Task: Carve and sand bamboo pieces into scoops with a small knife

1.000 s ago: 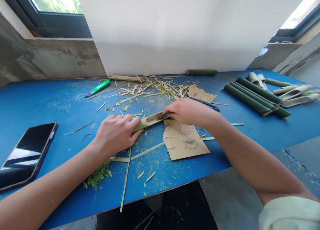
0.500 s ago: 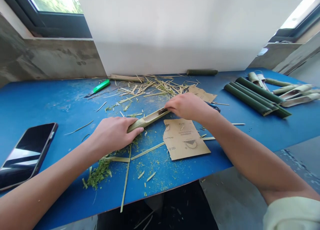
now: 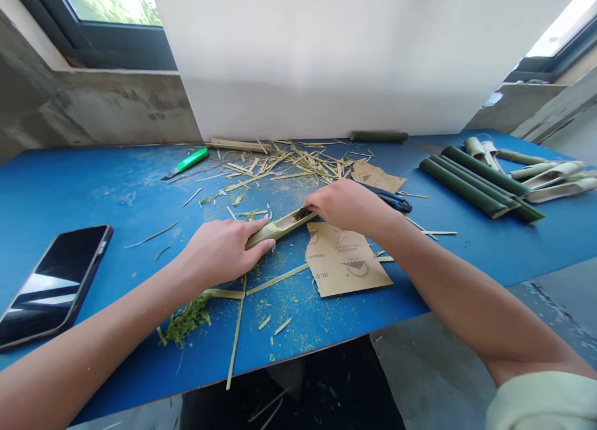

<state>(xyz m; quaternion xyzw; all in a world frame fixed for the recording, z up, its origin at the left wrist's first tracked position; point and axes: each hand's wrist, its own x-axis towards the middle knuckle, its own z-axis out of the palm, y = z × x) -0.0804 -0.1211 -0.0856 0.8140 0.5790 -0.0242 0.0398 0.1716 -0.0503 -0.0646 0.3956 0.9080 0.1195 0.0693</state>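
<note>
A split, hollowed length of pale green bamboo (image 3: pixel 280 226) lies slanted in front of me, its trough facing up. My left hand (image 3: pixel 228 246) is closed around its near end, thumb on one side and fingers on the other. At the far end, my right hand (image 3: pixel 342 205) pinches a small dark piece (image 3: pixel 302 213) that looks like sandpaper and presses it into the trough. The fingertips partly hide that piece and the bamboo's far end. Just below the right hand rests a torn brown-backed sandpaper sheet (image 3: pixel 349 262). Behind the wrist is a blue-black utility knife (image 3: pixel 389 198).
A green-handled knife (image 3: pixel 191 160) lies at the back left, a phone (image 3: pixel 53 280) at the left edge. Bamboo strips (image 3: pixel 298 163) are heaped behind the hands, green shavings (image 3: pixel 186 321) in front. Dark green bamboo lengths (image 3: pixel 476 184) and pale carved pieces (image 3: pixel 555 175) lie right.
My right hand has shifted slightly toward me along the trough, showing more of the blue-black knife behind it. My left hand keeps its grip. The view has turned a little left.
</note>
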